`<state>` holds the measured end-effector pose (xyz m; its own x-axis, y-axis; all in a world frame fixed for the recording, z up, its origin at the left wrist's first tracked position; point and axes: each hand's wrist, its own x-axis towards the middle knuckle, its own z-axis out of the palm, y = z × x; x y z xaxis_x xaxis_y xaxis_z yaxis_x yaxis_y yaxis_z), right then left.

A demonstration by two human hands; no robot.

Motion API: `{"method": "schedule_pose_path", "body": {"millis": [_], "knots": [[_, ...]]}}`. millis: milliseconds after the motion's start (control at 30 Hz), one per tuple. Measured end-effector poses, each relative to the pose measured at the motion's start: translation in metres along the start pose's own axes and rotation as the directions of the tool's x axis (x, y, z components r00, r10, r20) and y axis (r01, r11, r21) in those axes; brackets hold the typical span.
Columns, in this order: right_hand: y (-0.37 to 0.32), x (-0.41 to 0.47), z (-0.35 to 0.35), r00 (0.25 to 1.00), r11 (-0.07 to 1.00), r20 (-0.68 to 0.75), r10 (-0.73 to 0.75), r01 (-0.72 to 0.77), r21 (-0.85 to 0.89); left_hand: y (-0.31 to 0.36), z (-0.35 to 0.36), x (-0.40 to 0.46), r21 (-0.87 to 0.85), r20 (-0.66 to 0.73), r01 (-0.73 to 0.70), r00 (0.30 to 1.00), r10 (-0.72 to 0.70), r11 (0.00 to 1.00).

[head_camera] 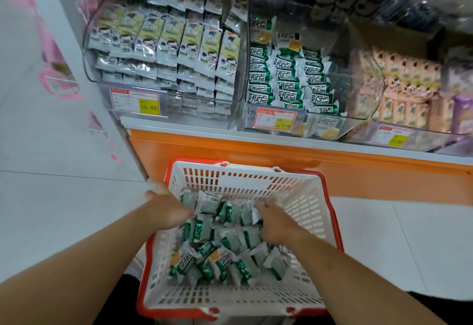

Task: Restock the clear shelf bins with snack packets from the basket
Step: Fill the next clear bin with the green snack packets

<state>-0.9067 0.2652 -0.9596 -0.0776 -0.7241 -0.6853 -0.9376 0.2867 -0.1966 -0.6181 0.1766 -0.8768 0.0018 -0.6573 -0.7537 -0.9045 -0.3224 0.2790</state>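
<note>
While both hands' fingertips sink out of sight among the packets [225, 245] in the basket [302, 196], grips unclear, left hand [167, 208] at its left wall, right hand [277, 222] mid-pile, half-filled bin [358, 109] above basket.

Head camera looks steeply down, close above basket [256, 178].

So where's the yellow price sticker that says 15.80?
In the head view it is at the left, on the price label stuck to the front of the left clear bin, below the rows of cartoon-face packets and above the orange shelf edge.
</note>
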Motion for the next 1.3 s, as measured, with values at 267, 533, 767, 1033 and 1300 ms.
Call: {"method": "schedule_pose_path", "body": {"millis": [267,533,767,1033,1300], "knots": [[0.000,0.048,0.053,0.996,0.991,-0.051,0.080,-0.085,-0.106,0.001,0.008,0.014,-0.027,-0.034,0.002,0.999,-0.003,1.000],[-0.004,0.021,0.041,0.985,0.904,-0.126,0.118,-0.159,-0.398,-0.002,0.005,0.013,-0.013,-0.008,0.005,1.000,-0.005,1.000],[0.016,-0.011,-0.007,0.961,0.983,-0.230,0.152,-0.124,0.134,0.006,-0.005,-0.003,0.079,0.033,0.013,0.999,-0.015,0.997],[-0.038,-0.098,-0.138,0.989,0.909,0.037,-0.144,0.117,0.399,0.022,-0.044,-0.056,0.534,0.099,-0.173,0.985,0.142,0.828],[-0.057,-0.192,-0.217,0.890,0.796,-0.237,-0.390,0.455,0.398,0.104,-0.077,-0.155,-0.226,0.060,-0.651,0.733,0.678,0.724]]}}
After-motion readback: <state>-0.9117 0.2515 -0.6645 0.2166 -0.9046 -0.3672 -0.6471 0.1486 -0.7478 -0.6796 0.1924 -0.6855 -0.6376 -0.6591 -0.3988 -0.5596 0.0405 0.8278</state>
